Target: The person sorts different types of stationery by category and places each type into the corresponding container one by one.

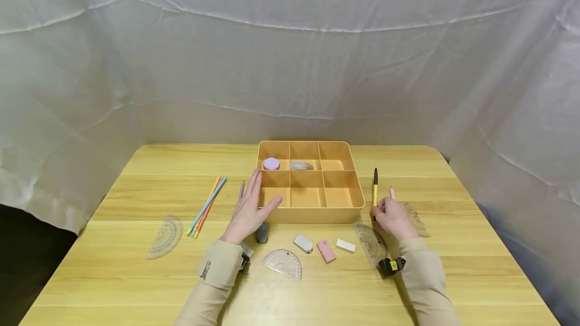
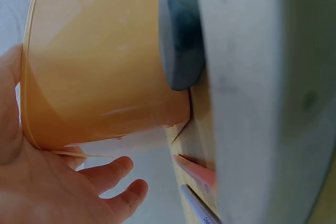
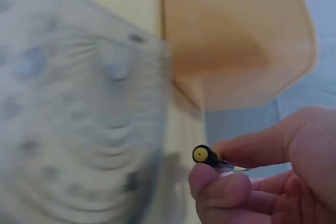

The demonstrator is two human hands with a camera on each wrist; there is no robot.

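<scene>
A tan six-compartment box (image 1: 308,215) stands on the table. My left hand (image 1: 246,215) rests against its left front corner, with the fingers along the left side and the thumb over the front rim. In the left wrist view the same hand (image 2: 47,187) lies at the edge of the box wall (image 2: 100,61). Right of the box, my right hand (image 1: 394,217) pinches a yellow and black pen (image 1: 375,190) between thumb and fingers. The right wrist view shows the pen's round end (image 3: 201,154) poking out of that hand (image 3: 283,166).
Inside the back compartments are a lilac round thing (image 1: 271,163) and a greyish one (image 1: 301,165). Several pencils (image 1: 208,205) lie left. Along the front are a clear protractor (image 1: 283,263), a pink eraser (image 1: 325,250), a white eraser (image 1: 346,245) and a dark grey lump (image 1: 262,233).
</scene>
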